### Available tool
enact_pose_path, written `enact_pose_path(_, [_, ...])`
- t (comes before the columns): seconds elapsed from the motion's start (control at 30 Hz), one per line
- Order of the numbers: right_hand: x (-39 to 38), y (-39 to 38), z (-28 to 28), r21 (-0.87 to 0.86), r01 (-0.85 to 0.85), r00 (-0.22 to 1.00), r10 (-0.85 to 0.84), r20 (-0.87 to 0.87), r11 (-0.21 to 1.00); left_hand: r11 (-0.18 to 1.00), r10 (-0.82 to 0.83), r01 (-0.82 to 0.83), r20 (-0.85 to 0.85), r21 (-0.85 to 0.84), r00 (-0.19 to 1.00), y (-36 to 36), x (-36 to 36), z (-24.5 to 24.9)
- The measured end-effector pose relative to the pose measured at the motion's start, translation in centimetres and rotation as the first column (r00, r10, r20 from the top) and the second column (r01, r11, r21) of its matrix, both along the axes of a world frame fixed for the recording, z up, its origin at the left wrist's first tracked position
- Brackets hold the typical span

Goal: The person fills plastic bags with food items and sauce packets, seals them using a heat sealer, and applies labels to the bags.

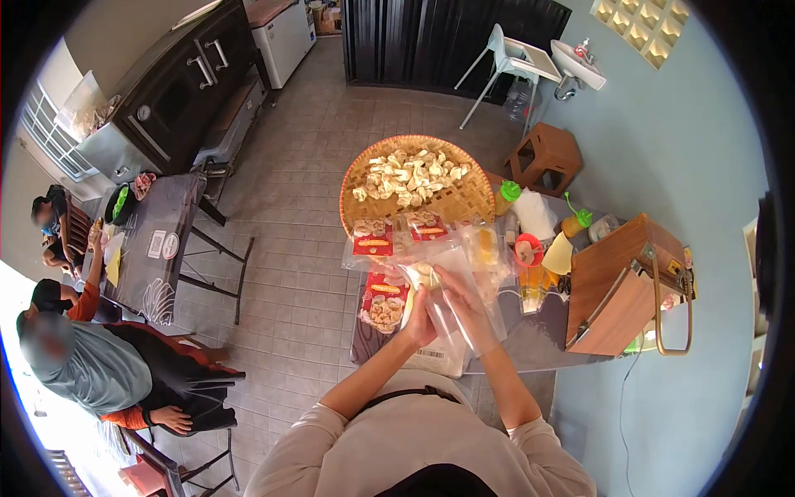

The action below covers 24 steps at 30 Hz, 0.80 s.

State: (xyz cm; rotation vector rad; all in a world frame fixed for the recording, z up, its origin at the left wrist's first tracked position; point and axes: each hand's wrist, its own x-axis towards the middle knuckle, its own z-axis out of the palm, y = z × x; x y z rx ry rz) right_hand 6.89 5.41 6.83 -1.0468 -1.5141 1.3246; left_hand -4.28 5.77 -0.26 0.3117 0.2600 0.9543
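Over the table, my left hand (421,321) has its fingers closed around a pale folded piece (423,273) and the edge of a clear plastic bag (457,263). Clear film overlaps my right hand (465,300), whose fingers are closed on the same bag close to the pale piece. Beyond both hands, a round woven bamboo tray (352,176) bears many similar pale folded pieces (411,176). Bagged snacks with red labels lie between the tray and my hands, and another red-labelled pack (384,304) is left of my left hand.
A red cup (527,248), green-capped bottles (577,222) and a wooden box (617,286) stand right on the table. A brown stool (545,159) is behind. At left, a person (99,364) is beside another table (153,248), with a second person (56,228) farther back.
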Motion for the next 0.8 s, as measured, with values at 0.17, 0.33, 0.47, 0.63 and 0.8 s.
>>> enact_pose_path(0.17, [0.7,0.4,-0.9,-0.113,0.05,0.993,-0.062,-0.101,0.992,0.986,0.101,-0.111,-0.088,-0.128,0.991,1.0,-1.1,2.1])
enact_pose_path(0.33, [0.9,0.2,-1.3,-0.087,0.082,0.996,-0.083,-0.011,0.993,0.982,0.065,-0.086,-0.123,-0.17,0.99,0.9,-0.1,0.4])
enact_pose_path(0.47, [1.1,0.3,-2.2,-0.11,-0.011,0.995,0.022,0.102,0.994,0.976,0.038,-0.055,-0.084,-0.21,0.996,0.9,0.0,-0.7])
enact_pose_path(0.63, [-1.0,-0.3,-4.9,-0.095,0.067,0.987,-0.08,-0.139,0.993,0.957,0.141,-0.151,-0.059,-0.247,0.988,1.8,-1.6,-1.3])
enact_pose_path(0.8, [0.4,-1.0,-4.7,-0.246,-0.071,0.995,0.084,0.043,0.967,0.87,0.428,-0.427,-0.053,-0.245,0.902,3.9,-5.8,-2.4])
